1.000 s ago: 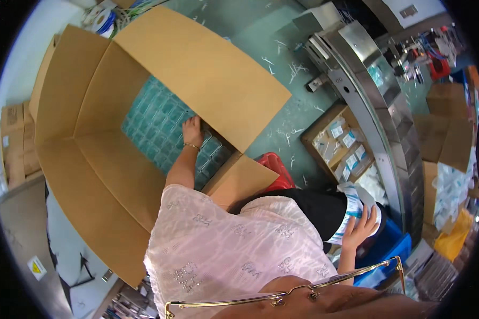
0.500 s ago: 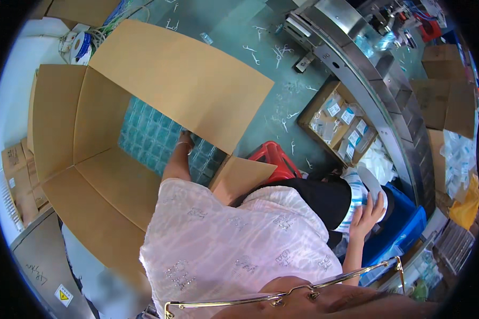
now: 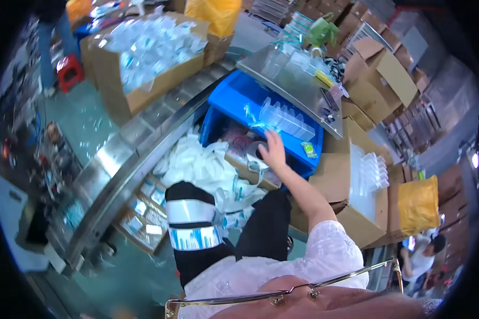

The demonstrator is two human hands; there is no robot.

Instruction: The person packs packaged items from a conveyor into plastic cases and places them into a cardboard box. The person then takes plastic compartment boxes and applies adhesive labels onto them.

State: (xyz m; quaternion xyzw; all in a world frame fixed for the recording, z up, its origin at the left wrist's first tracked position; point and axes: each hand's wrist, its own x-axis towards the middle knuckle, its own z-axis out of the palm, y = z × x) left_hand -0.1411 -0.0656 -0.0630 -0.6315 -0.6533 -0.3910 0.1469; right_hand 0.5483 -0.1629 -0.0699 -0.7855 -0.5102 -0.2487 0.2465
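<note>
My right hand (image 3: 273, 150) reaches over the front rim of a blue plastic bin (image 3: 226, 98). Its fingers are apart and I make out nothing held in them. Close to the fingertips, inside the bin, lies a roundish item, probably a tape roll (image 3: 254, 149). A row of clear plastic trays (image 3: 287, 118) and a small green packet (image 3: 308, 150) rest on the blue surface beyond. Around my left knee runs a white band (image 3: 191, 212), with a strip of blue-and-white labels (image 3: 196, 238) below it. At the lower left edge a blurred skin-toned patch may be my left hand; its fingers cannot be made out.
White backing paper (image 3: 197, 165) is heaped before the bin. A curved metal conveyor (image 3: 117, 154) passes on the left, with a carton of clear packages (image 3: 154, 53) behind it. A metal table (image 3: 282, 69) stands beyond the bin; an open carton (image 3: 330, 183) is at right.
My view has swung right, away from the large open carton. The left hand has left that carton's inside. My right hand has moved from the knee's labels and a pale flat piece to the bin.
</note>
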